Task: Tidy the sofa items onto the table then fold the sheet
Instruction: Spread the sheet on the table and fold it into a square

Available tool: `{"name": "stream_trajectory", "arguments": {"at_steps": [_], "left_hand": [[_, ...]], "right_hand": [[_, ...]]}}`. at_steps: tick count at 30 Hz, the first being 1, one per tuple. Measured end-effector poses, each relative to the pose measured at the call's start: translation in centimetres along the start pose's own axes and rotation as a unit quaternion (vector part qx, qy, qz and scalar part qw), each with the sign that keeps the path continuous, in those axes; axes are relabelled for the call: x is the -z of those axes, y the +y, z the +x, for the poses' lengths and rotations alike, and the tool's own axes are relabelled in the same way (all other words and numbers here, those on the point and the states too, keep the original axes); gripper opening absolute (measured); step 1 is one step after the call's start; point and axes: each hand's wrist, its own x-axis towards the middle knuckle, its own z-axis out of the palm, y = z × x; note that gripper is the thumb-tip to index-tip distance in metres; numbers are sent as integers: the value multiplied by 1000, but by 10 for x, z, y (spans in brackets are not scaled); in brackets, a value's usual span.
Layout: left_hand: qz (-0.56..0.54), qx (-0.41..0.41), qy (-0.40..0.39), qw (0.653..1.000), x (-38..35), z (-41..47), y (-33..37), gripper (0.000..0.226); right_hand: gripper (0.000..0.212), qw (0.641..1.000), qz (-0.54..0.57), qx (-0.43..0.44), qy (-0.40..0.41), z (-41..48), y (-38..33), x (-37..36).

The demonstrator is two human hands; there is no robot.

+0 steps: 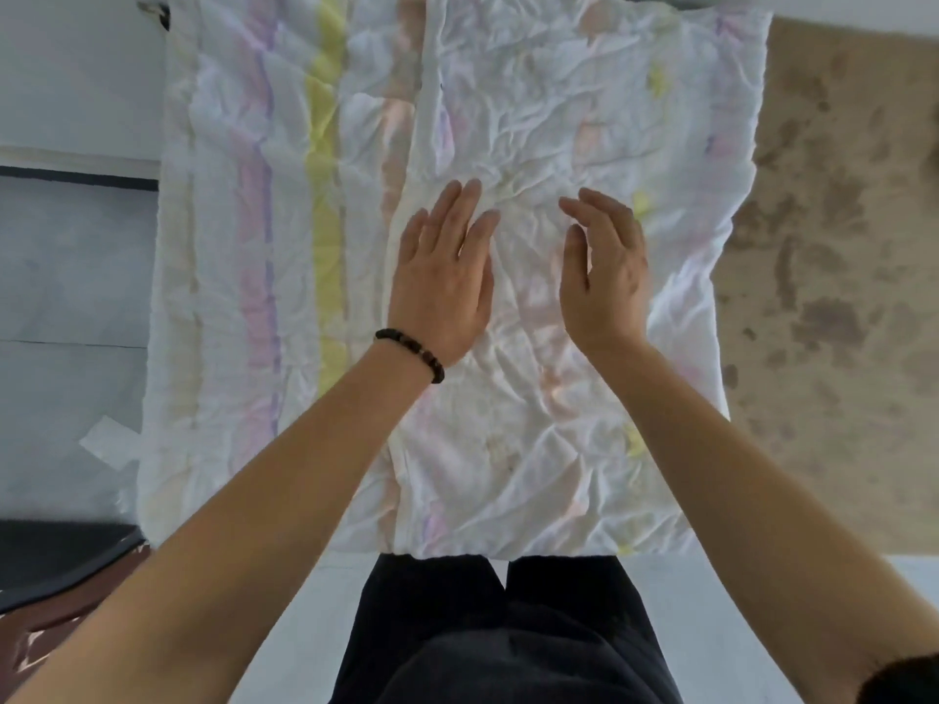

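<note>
A crumpled white sheet with pale purple, yellow and pink stripes lies spread flat in front of me. Its right half is doubled over, with a fold edge running down the middle. My left hand, a dark bead bracelet on its wrist, rests palm down on the folded layer with fingers apart. My right hand hovers just to the right, tilted on edge with fingers extended, holding nothing.
A tan mottled sofa surface shows to the right of the sheet. A pale grey floor with a scrap of white paper lies at left. A dark object sits at lower left. My dark trousers are below.
</note>
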Motion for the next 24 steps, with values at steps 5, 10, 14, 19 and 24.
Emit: {"name": "stream_trajectory", "arguments": {"at_steps": [5, 10, 14, 19, 24], "left_hand": [[146, -2, -152, 977, -28, 72, -25, 74], [171, 0, -130, 977, -35, 82, -40, 88], [165, 2, -118, 979, -36, 82, -41, 87], [181, -2, -103, 978, -37, 81, -40, 85], [194, 9, -93, 977, -37, 77, -38, 85]], "right_hand": [[66, 960, -233, -95, -122, -21, 75, 37], [105, 908, -283, -260, -169, -53, 114, 68], [91, 957, -247, -123, -93, -86, 95, 72], [94, 933, -279, -133, -183, -131, 90, 58], [98, 940, -276, -155, -129, -138, 96, 53]]}}
